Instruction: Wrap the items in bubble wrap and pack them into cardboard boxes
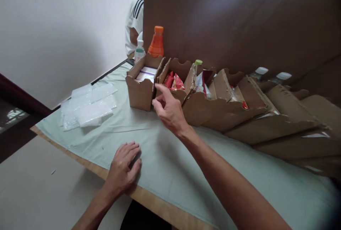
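My left hand (pixel 124 168) lies flat on the pale green cloth (pixel 165 159) near the table's front edge, fingers stretched out and holding nothing. My right hand (pixel 169 109) reaches to a row of brown cardboard boxes (pixel 202 111); its fingers are loosely curled, with the index finger at the front rim of the second box, which holds red packets (pixel 173 80). The leftmost box (pixel 140 93) holds white packets (pixel 146 74). Nothing shows in the right hand.
A pile of clear plastic bags (pixel 87 105) lies at the left of the cloth. An orange bottle (pixel 156 43) and a small white bottle (pixel 139 50) stand behind the boxes. A tall cardboard sheet (pixel 239 27) backs the row. Another person's white sleeve (pixel 134 20) shows behind it.
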Demonstrator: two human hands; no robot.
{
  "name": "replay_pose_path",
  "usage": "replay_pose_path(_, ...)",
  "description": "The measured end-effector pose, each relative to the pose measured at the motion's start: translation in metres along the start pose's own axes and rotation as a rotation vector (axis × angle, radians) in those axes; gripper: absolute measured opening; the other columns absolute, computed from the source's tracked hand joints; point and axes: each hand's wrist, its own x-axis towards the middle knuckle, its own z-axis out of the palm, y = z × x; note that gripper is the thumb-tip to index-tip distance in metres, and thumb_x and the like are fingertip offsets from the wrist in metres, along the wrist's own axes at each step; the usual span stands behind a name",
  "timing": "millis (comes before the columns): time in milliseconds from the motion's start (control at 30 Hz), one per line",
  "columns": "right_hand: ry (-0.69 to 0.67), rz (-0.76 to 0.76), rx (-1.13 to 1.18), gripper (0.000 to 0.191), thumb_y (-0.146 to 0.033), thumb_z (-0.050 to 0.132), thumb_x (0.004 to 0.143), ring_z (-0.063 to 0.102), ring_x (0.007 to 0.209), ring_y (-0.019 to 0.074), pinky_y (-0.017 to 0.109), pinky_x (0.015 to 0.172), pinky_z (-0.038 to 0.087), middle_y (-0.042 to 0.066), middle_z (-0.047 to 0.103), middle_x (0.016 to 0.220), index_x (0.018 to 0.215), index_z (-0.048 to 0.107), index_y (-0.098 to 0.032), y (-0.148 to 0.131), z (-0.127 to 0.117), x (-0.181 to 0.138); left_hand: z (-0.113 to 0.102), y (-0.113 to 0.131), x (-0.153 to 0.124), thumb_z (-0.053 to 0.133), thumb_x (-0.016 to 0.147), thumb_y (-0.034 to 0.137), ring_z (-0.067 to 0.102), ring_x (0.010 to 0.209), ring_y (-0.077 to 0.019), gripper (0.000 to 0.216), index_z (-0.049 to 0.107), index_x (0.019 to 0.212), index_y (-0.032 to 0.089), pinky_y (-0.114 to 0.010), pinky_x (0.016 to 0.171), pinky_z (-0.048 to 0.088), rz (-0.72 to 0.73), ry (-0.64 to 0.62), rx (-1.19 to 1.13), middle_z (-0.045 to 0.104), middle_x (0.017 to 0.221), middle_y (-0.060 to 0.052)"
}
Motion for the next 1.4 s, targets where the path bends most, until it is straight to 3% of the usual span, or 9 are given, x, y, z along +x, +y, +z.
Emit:
replay_pose_path(133, -0.137, 0.047, -0.245, 0.067, -0.021, 0.057, 0.089, 0.066, 0.074, 0.0212, 0.035, 0.079, 0.051, 0.004, 0.074, 0.082, 0.154, 0.042, -0.016, -0.027, 0.008, 0.051, -0.003, 0.007, 0.009, 0.057, 0.093, 0.017, 0.074, 0.109, -0.0272, 0.026, 0.068, 0.116, 0.022, -0.049, 0.102, 0.056, 0.043, 0.061, -0.024, 0.079, 0.11, -0.008)
replay_pose_path(267, -0.176, 0.115, -0.275, 0.029, -0.018, 0.055, 0.092, 0.067, 0.072, 0.0195, 0.031, 0.075, 0.05, 0.006, 0.074, 0.084, 0.119, 0.066, -0.017, -0.022, 0.019, 0.067, -0.007, 0.009, 0.011, 0.056, 0.094, 0.015, 0.075, 0.097, -0.0222, 0.021, 0.068, 0.109, 0.022, -0.038, 0.09, 0.06, 0.012, 0.115, -0.086, 0.079, 0.1, -0.006)
replay_pose_path(367, -0.136, 0.123, -0.166, 0.016, -0.018, 0.052, 0.096, 0.067, 0.072, 0.0179, 0.028, 0.072, 0.048, 0.004, 0.074, 0.08, 0.096, 0.068, -0.019, -0.018, 0.028, 0.061, -0.008, 0.008, 0.006, 0.056, 0.095, 0.018, 0.073, 0.101, -0.0225, 0.026, 0.067, 0.118, 0.021, -0.037, 0.089, 0.06, -0.145, 0.167, -0.117, 0.076, 0.11, -0.009)
replay_pose_path(567, -0.22, -0.018, 0.031, 0.014, -0.018, 0.054, 0.096, 0.066, 0.069, 0.0131, 0.024, 0.069, 0.044, -0.002, 0.072, 0.074, 0.089, 0.066, -0.021, -0.044, 0.013, -0.001, -0.005, 0.006, -0.006, 0.064, 0.094, 0.029, 0.054, 0.137, -0.0291, 0.056, 0.05, 0.147, 0.023, -0.049, 0.119, 0.04, -0.457, 0.498, -0.293, 0.056, 0.147, -0.014)
replay_pose_path(733, -0.304, 0.001, 0.105, 0.016, -0.018, 0.053, 0.096, 0.066, 0.068, 0.0117, 0.023, 0.066, 0.047, -0.002, 0.072, 0.075, 0.09, 0.068, -0.021, -0.056, -0.054, -0.078, -0.01, 0.013, -0.005, 0.067, 0.094, 0.035, 0.036, 0.153, -0.0301, 0.064, 0.043, 0.153, 0.024, -0.048, 0.128, 0.025, -0.464, 0.668, -0.552, 0.041, 0.161, -0.014)
replay_pose_path(900, -0.044, 0.191, 0.124, 0.013, -0.024, 0.058, 0.093, 0.067, 0.066, 0.0135, 0.023, 0.062, 0.054, 0.0, 0.071, 0.073, 0.092, 0.071, -0.022, -0.024, -0.137, -0.128, -0.014, 0.037, -0.014, 0.076, 0.086, 0.038, 0.035, 0.153, -0.033, 0.079, 0.039, 0.156, 0.029, -0.052, 0.128, 0.024, -0.462, 0.589, -0.636, 0.041, 0.163, -0.013)
replay_pose_path(1067, 0.227, 0.375, 0.255, 0.045, -0.033, 0.067, 0.091, 0.074, 0.082, 0.0175, 0.029, 0.071, 0.061, 0.005, 0.078, 0.101, 0.135, 0.057, -0.028, 0.016, -0.187, -0.194, -0.005, 0.062, -0.032, 0.079, 0.08, 0.046, 0.047, 0.145, -0.0362, 0.076, 0.05, 0.147, 0.022, -0.05, 0.123, 0.035, -0.562, 0.198, -0.709, 0.055, 0.15, -0.015)
replay_pose_path(1267, -0.091, 0.36, 0.262, 0.075, -0.043, 0.079, 0.08, 0.063, 0.127, 0.0315, 0.049, 0.105, 0.055, 0.012, 0.062, 0.144, 0.148, 0.05, -0.028, 0.027, -0.156, -0.254, -0.005, 0.069, -0.029, 0.081, 0.073, 0.05, 0.067, 0.114, -0.0335, 0.061, 0.063, 0.123, 0.018, -0.042, 0.099, 0.056, -0.618, 0.127, -0.528, 0.072, 0.114, -0.011)
replay_pose_path(1400, 0.04, 0.326, 0.153, 0.078, -0.043, 0.083, 0.076, 0.059, 0.13, 0.0335, 0.055, 0.11, 0.05, 0.011, 0.062, 0.143, 0.146, 0.05, -0.028, 0.022, -0.115, -0.253, -0.004, 0.077, -0.015, 0.078, 0.074, 0.05, 0.07, 0.101, -0.0311, 0.056, 0.063, 0.118, 0.019, -0.04, 0.088, 0.057, -0.669, 0.129, -0.482, 0.073, 0.104, -0.008)
